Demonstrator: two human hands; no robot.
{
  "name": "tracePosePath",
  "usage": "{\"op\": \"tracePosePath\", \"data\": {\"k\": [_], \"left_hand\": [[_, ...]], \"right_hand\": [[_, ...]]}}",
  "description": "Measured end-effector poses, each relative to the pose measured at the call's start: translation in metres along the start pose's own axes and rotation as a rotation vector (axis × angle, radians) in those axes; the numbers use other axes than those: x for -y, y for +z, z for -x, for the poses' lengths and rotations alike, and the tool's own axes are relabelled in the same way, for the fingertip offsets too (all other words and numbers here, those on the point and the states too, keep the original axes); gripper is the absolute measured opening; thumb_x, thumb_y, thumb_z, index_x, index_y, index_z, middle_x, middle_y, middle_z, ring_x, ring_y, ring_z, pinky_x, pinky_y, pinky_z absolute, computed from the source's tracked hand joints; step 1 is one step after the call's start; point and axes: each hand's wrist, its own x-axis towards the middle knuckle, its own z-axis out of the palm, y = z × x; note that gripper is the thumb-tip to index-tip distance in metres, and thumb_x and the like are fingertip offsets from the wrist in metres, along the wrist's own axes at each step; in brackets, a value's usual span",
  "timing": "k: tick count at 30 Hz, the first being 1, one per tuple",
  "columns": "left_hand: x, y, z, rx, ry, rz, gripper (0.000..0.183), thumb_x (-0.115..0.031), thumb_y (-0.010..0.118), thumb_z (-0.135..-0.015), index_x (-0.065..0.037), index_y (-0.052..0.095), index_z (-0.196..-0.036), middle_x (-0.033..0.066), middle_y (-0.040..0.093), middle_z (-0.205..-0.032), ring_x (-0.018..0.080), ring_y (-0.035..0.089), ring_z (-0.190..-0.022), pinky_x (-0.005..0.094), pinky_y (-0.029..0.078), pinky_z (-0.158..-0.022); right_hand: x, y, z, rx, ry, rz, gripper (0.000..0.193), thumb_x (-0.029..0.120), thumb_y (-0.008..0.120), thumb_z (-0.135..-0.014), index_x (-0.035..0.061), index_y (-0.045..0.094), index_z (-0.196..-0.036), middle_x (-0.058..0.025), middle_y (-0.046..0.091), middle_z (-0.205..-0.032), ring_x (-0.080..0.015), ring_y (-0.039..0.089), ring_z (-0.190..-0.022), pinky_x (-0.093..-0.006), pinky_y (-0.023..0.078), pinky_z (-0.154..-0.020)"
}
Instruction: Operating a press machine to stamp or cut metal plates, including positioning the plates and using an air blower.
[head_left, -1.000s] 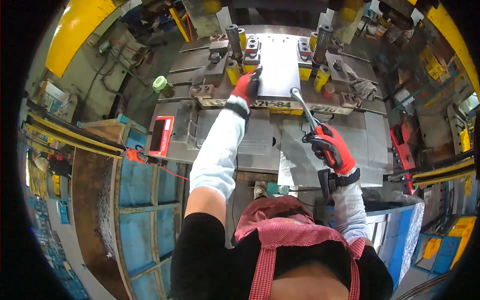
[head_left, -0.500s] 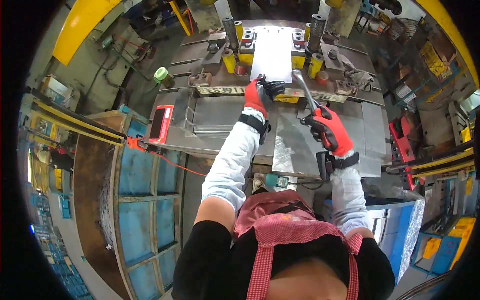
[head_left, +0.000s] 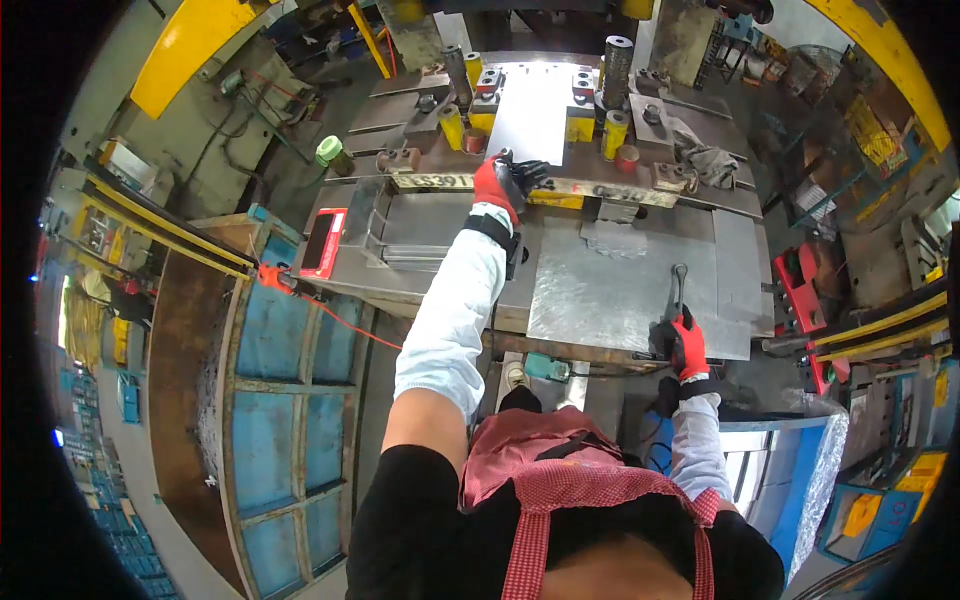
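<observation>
Two gloved hands are in view. The right hand (head_left: 687, 348) is closed around the handle of a wrench (head_left: 680, 283), whose ring end points away from the grip. Half a second earlier this wrench was raised beside the white sheet (head_left: 532, 112); it is now lower and nearer the body, above or on the metal plate (head_left: 590, 295), contact not determinable. The left hand (head_left: 503, 185) is at the sheet's near left corner, close to its position in the previous frame. Its fingers are partly extended; whether they grip the sheet cannot be told. The sheet runs forward from that hand. A grey rag (head_left: 712, 165) lies ahead of the right grip.
</observation>
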Motion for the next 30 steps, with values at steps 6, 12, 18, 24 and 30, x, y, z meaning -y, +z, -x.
{"op": "tracePosePath", "data": {"k": [6,12,18,24,30], "left_hand": [[-0.001,0.011,0.005,-0.045,-0.044,0.001,0.031,-0.022,0.039,-0.089,0.001,0.046,-0.109,0.0193,0.061,-0.089,0.0317,0.062,-0.075,0.0403,0.052,-0.068],[-0.003,-0.002,-0.004,-0.010,-0.033,0.027,0.033,-0.022,0.040,-0.087,0.002,0.045,-0.110,0.0225,0.060,-0.087,0.0339,0.061,-0.075,0.0409,0.052,-0.069],[0.003,0.004,0.003,-0.048,0.077,-0.030,0.033,-0.023,0.038,-0.088,0.008,0.042,-0.097,0.0283,0.059,-0.086,0.0379,0.061,-0.073,0.0409,0.052,-0.071],[0.005,0.002,-0.001,-0.034,0.053,-0.041,0.028,-0.022,0.039,-0.088,0.004,0.042,-0.099,0.0276,0.059,-0.086,0.0360,0.062,-0.073,0.0421,0.052,-0.068],[0.005,-0.019,-0.020,0.086,0.028,-0.057,0.040,-0.028,0.033,-0.089,0.005,0.043,-0.108,0.0276,0.055,-0.099,0.0367,0.059,-0.084,0.0382,0.052,-0.071]], "right_hand": [[0.008,0.013,0.011,-0.019,0.010,-0.094,0.033,0.000,0.056,-0.069,0.0040,0.046,-0.101,-0.0038,0.046,-0.059,-0.0132,0.043,-0.042,-0.0268,0.035,-0.039],[0.007,0.015,0.009,-0.025,0.019,-0.073,0.029,0.001,0.058,-0.067,0.0034,0.047,-0.094,-0.0012,0.045,-0.058,-0.0123,0.042,-0.042,-0.0262,0.035,-0.039],[0.011,0.019,0.012,-0.048,0.025,-0.078,0.027,0.000,0.057,-0.067,0.0047,0.048,-0.092,-0.0017,0.044,-0.058,-0.0128,0.042,-0.042,-0.0263,0.035,-0.039],[0.013,0.014,0.014,0.006,0.049,-0.059,0.027,0.002,0.053,-0.073,0.0054,0.046,-0.099,-0.0053,0.051,-0.068,-0.0176,0.052,-0.053,-0.0297,0.044,-0.047],[0.016,0.017,0.016,0.041,0.064,-0.070,0.037,0.001,0.053,-0.073,0.0063,0.043,-0.108,-0.0050,0.050,-0.068,-0.0181,0.053,-0.054,-0.0310,0.046,-0.048]]}}
